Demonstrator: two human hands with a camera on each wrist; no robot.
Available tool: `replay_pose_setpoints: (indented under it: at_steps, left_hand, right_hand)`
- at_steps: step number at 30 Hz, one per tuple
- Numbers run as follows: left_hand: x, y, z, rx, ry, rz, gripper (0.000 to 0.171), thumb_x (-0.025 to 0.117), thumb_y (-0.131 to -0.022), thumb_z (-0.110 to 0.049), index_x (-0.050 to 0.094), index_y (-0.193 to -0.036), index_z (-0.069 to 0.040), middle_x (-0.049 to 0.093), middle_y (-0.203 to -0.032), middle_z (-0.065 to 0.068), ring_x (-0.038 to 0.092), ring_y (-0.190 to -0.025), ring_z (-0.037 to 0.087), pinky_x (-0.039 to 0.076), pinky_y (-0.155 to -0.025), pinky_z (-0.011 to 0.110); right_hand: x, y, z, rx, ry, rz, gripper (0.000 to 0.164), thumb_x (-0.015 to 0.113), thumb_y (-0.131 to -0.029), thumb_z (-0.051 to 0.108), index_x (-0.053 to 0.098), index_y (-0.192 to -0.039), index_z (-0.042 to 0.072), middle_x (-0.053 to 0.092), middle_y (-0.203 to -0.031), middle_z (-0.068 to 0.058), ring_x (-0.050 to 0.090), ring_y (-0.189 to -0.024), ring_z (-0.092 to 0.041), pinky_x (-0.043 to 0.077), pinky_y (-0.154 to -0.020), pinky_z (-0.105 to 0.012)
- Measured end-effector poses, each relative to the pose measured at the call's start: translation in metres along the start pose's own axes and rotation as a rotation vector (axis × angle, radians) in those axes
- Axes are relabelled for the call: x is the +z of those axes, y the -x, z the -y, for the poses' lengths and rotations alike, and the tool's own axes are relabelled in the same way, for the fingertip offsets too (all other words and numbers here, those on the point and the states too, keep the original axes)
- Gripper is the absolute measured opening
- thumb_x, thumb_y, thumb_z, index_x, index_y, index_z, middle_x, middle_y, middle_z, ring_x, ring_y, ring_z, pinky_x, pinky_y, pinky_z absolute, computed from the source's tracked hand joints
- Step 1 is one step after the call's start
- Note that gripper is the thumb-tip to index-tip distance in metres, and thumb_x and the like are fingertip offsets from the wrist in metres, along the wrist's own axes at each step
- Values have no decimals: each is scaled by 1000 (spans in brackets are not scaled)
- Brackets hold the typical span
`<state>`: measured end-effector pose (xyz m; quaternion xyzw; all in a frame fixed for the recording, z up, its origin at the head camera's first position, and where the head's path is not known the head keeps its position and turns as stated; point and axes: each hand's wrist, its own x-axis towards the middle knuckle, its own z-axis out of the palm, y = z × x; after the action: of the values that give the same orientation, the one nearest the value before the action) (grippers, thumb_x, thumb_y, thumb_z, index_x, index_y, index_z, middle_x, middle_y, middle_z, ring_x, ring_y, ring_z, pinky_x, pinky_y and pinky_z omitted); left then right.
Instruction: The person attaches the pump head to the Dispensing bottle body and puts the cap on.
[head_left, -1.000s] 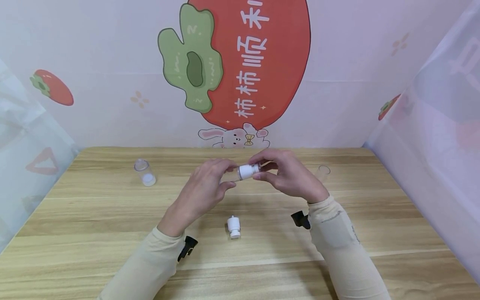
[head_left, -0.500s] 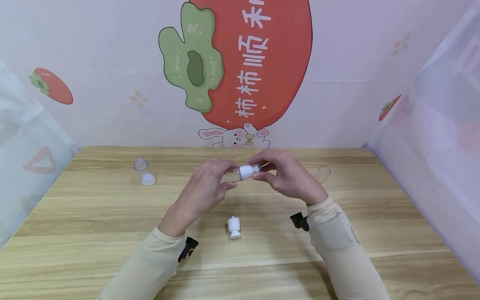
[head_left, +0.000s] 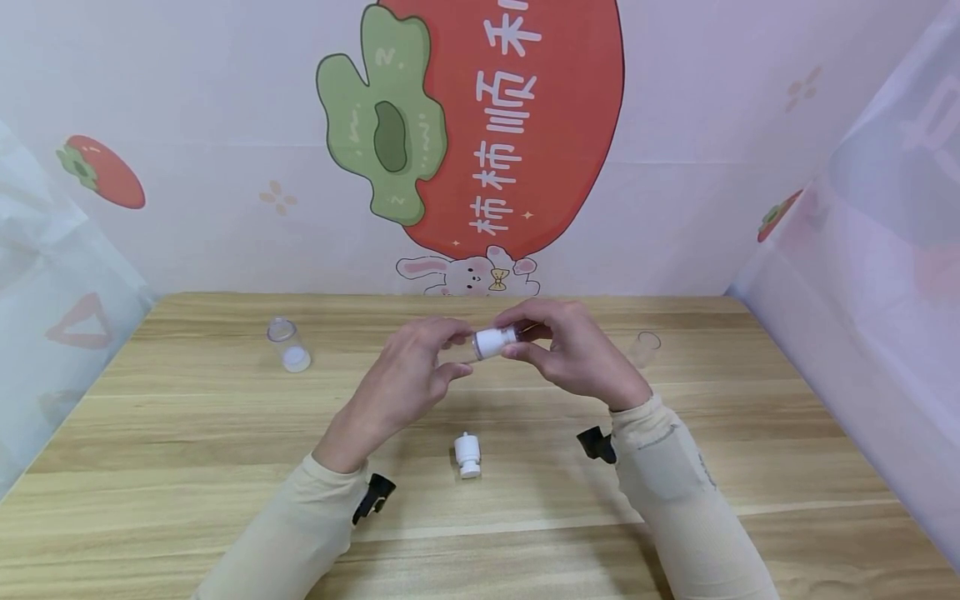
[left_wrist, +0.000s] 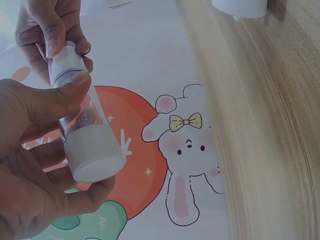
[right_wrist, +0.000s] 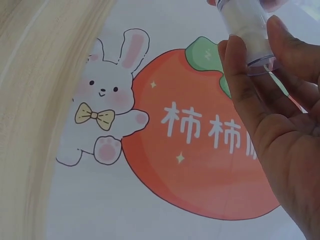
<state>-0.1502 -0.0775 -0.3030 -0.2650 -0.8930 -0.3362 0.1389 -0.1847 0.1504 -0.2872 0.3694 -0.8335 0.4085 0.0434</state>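
Above the table, my left hand grips a small clear bottle with a white bottom, tilted. At its mouth sits a white pump top. The fingers and thumb of my right hand pinch the far end of that top. A clear rim shows by my right fingertips in the right wrist view. Part of the bottle is hidden behind my left hand in the head view. Below the hands, a second white pump top lies on the table.
Back left on the wooden table, another clear bottle has a white bottom. A clear, cup-like piece is partly hidden behind my right wrist. A printed cloth hangs behind the table and along its sides.
Both hands keep hold of the bottle and its pump top. My right hand and the top have shifted very slightly left; the loose things on the table stay put.
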Motion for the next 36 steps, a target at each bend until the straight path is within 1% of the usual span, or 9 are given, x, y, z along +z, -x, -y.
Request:
replay_pose_setpoints:
  at_steps: [2, 7, 15, 20, 27, 30, 33, 36]
  left_hand:
    - [0, 0, 0, 1, 17, -1, 38, 86, -78, -1, 72, -113, -1, 72, -108, 13, 68, -98, 29, 54, -88, 47]
    - [0, -1, 1, 9, 21, -5, 37, 87, -78, -1, 72, -112, -1, 73, -107, 13, 68, -97, 28, 55, -86, 47]
    - [1, 0, -1, 20, 12, -19, 38, 87, -77, -1, 72, -112, -1, 73, -107, 13, 68, -98, 29, 53, -89, 47]
    - [3, -1, 0, 14, 37, -35, 39, 87, -77, -2, 72, -112, 0, 73, -108, 14, 69, -98, 28, 54, -88, 46]
    - [7, -2, 2, -27, 64, -53, 38, 88, -77, -4, 72, -111, -2, 73, -106, 11, 68, -95, 25, 55, -87, 43]
    - [9, -3, 3, -60, 84, -52, 40, 88, -77, -4, 72, -113, -1, 73, -108, 11, 68, -97, 26, 55, -89, 44]
    - [11, -4, 6, -100, 122, -53, 41, 87, -78, -5, 71, -115, 0, 72, -109, 12, 68, -97, 27, 56, -89, 45]
    - [13, -5, 12, -142, 165, -56, 42, 87, -80, -6, 70, -118, -1, 72, -109, 13, 68, -97, 27, 55, -90, 46]
  right_hand:
    - [0, 0, 0, 5, 1, -3, 28, 79, -85, -2, 73, -112, 2, 72, -104, -2, 69, -88, -13, 58, -83, -28]
    - [0, 0, 1, 14, -11, -3, 28, 79, -86, -2, 73, -113, 2, 72, -104, -2, 69, -89, -13, 58, -83, -28]
    - [0, 1, 1, 20, -34, -2, 27, 78, -86, -2, 73, -113, 2, 71, -104, -2, 69, -89, -14, 58, -84, -28]
    - [-2, 0, -1, 13, -40, -2, 28, 77, -87, -2, 72, -114, 2, 71, -106, -2, 69, -90, -14, 57, -85, -29]
    - [-4, 0, -3, 6, -18, 17, 31, 76, -88, -1, 70, -118, 1, 71, -110, -3, 69, -94, -15, 57, -85, -30]
    - [-7, 0, -4, 14, -10, 23, 37, 78, -88, 4, 67, -124, 3, 69, -115, -2, 69, -97, -16, 57, -87, -33]
    - [-9, 1, -5, 16, -10, 8, 47, 81, -86, 8, 64, -130, 6, 68, -119, -2, 69, -99, -18, 57, -89, -39]
    - [-11, 2, -6, 16, -8, -9, 52, 83, -85, 9, 62, -133, 7, 67, -122, -2, 69, -102, -20, 57, -89, -42]
